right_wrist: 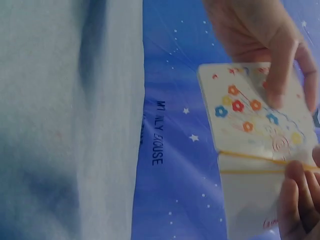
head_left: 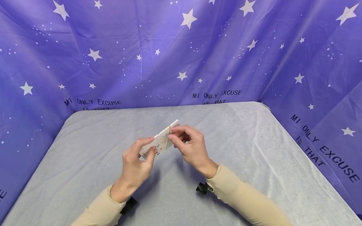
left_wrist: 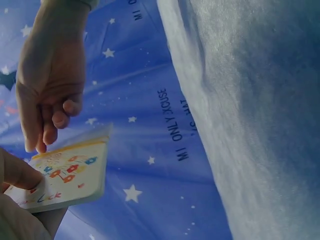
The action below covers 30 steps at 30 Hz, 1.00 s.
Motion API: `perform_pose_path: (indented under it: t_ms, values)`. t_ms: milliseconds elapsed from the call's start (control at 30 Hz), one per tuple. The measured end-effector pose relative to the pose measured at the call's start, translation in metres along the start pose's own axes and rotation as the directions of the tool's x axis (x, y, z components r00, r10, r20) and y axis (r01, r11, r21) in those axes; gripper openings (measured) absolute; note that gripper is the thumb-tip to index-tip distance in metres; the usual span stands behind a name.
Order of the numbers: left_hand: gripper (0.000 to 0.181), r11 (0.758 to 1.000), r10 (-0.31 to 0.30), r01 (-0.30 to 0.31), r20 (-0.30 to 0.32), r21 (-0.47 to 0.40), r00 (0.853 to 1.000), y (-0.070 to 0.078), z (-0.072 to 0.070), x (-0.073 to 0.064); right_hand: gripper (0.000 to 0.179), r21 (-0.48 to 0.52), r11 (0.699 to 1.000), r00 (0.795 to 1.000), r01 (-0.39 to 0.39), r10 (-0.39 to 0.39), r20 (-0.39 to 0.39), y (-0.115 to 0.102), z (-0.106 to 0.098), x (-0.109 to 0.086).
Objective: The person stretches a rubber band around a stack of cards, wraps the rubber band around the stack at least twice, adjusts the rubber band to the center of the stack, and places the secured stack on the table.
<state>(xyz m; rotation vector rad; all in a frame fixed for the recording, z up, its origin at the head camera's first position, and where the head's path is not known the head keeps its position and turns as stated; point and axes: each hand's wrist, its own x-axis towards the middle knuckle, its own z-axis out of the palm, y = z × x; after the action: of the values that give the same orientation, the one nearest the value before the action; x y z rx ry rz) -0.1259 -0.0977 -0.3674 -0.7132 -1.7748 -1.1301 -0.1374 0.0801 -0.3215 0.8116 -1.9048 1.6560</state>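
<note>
A small white notebook (head_left: 162, 143) with printed colourful flowers is held tilted above the table. My left hand (head_left: 137, 164) grips its lower left end, thumb on the flowered face and fingers at the far edge. A yellow rubber band (right_wrist: 250, 156) runs across the notebook in two strands, in the right wrist view. My right hand (head_left: 192, 146) has its thumb and forefinger pinched at the band, by the notebook's upper right end. In the left wrist view the flowered cover (left_wrist: 70, 175) shows beside the left thumb. Part of the band is hidden behind the right fingers.
A grey cloth-covered table (head_left: 93, 163) lies under both hands. Purple curtains (head_left: 158, 31) with white stars and black lettering stand around its back and sides. Black straps (head_left: 129, 205) hang at both wrists below beige sleeves.
</note>
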Motion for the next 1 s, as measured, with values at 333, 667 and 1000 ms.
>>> perform_pose_path:
  t_ms: [333,667,1000]
  values:
    - [0.014,0.987,0.157,-0.159,0.057,0.037,0.986,0.009,0.003,0.003,0.006,0.027,1.000,0.997,-0.008,0.010,-0.076,0.009,0.007,-0.005]
    - [0.020,0.989,0.134,-0.137,0.067,0.047,0.989,0.005,0.004,0.001,0.008,0.030,0.999,0.999,0.015,-0.013,-0.048,0.038,0.012,-0.017]
    - [0.023,0.991,0.107,-0.113,0.091,0.070,0.990,0.003,0.006,-0.001,0.010,0.005,0.999,0.998,0.047,-0.047,-0.049,0.038,0.017,-0.022]
